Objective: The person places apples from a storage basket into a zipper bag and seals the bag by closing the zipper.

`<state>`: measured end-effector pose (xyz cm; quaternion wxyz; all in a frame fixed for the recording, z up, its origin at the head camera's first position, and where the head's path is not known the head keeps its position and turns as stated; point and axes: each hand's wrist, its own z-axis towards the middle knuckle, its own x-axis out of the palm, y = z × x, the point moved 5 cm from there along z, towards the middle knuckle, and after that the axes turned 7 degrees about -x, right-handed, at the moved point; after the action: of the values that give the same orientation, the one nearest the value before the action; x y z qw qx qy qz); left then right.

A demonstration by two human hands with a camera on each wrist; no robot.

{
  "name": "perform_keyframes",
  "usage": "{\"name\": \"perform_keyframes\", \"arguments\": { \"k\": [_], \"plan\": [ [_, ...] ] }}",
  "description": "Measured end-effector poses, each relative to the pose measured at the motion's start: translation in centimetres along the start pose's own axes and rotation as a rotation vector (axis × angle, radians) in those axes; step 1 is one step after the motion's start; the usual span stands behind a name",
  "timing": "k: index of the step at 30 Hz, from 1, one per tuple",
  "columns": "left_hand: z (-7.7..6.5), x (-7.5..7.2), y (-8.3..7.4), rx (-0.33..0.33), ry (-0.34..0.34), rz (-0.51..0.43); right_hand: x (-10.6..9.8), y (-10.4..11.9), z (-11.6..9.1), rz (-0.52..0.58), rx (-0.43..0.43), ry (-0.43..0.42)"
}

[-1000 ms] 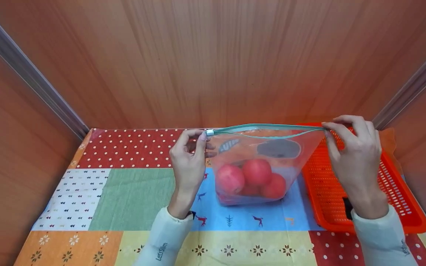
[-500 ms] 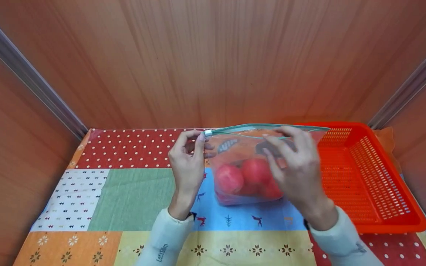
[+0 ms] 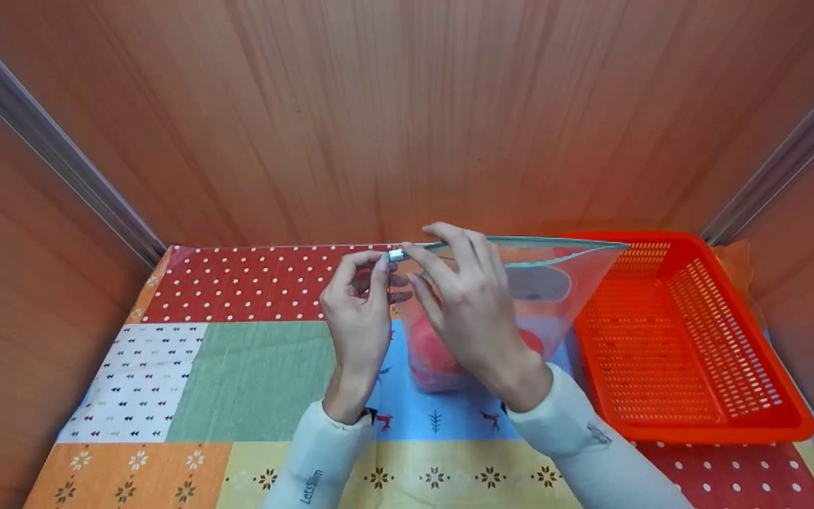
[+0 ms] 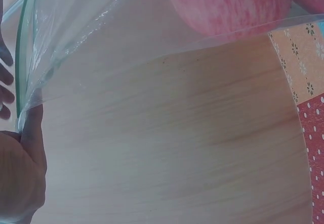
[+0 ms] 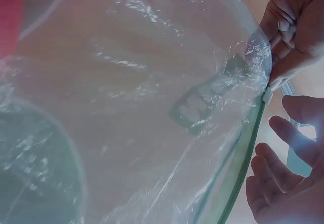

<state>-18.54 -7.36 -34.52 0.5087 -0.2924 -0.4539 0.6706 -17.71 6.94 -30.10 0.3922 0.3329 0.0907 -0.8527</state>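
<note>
A clear slider zip bag (image 3: 562, 318) with a green zip strip stands on the cloth, its mouth gaping towards the right. Red apples (image 4: 233, 6) lie in its bottom, partly covered by my right hand in the head view. My left hand (image 3: 359, 304) pinches the bag's top left corner, just beside the white slider (image 3: 396, 255). Close to that slider, my right hand (image 3: 474, 300) has its fingers loosely bent and spread. In the right wrist view, a gap shows between the right fingers (image 5: 286, 138) and the slider (image 5: 267, 95).
An orange-red plastic basket (image 3: 704, 431) stands to the right of the bag. A patchwork-print tablecloth (image 3: 258, 367) covers the table. Wood-grain panels (image 3: 379, 127) enclose the back and both sides.
My right hand has let go of the bag's top right corner and moved left across the bag to the slider. My left hand keeps its pinch in the same place.
</note>
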Motion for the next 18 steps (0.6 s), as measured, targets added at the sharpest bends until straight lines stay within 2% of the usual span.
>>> {"name": "perform_keyframes", "arguments": {
  "k": [9,18],
  "plan": [
    [-0.3,0.0,-0.2,0.039,0.001,0.023,1.2,0.1,1.7,0.045,0.042,0.025],
    [-0.5,0.0,-0.1,0.055,-0.001,0.008,1.4,-0.1,1.8,0.06,0.062,0.015]
  ]
}}
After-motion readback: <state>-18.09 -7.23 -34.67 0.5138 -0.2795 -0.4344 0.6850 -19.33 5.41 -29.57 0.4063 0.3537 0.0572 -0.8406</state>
